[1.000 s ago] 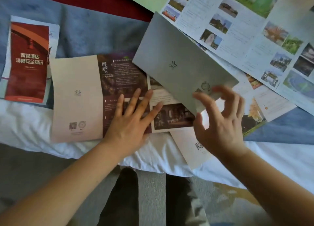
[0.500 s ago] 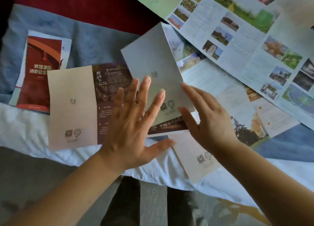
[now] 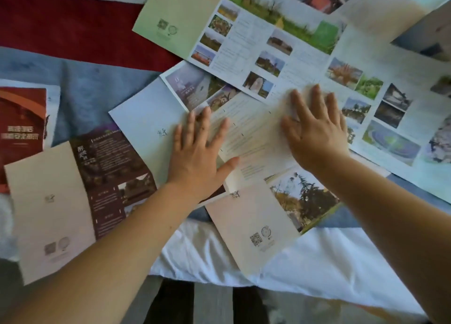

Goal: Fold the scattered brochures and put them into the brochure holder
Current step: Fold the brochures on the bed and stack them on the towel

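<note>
Brochures (image 3: 246, 43) lie unfolded and overlapping on the bed (image 3: 317, 262). Both hands press flat, fingers straight, gripping nothing: left hand (image 3: 197, 153) on the grey-blue brochure (image 3: 146, 118), right hand (image 3: 314, 133) on a cream text page (image 3: 256, 138) beside it.

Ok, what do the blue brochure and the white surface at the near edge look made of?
The blue brochure looks like thin matte paper: flat, no glare, a crisp fold line beside its photo panel. The white surface seems soft cloth, probably bedding: it bunches in rumpled folds.
</note>
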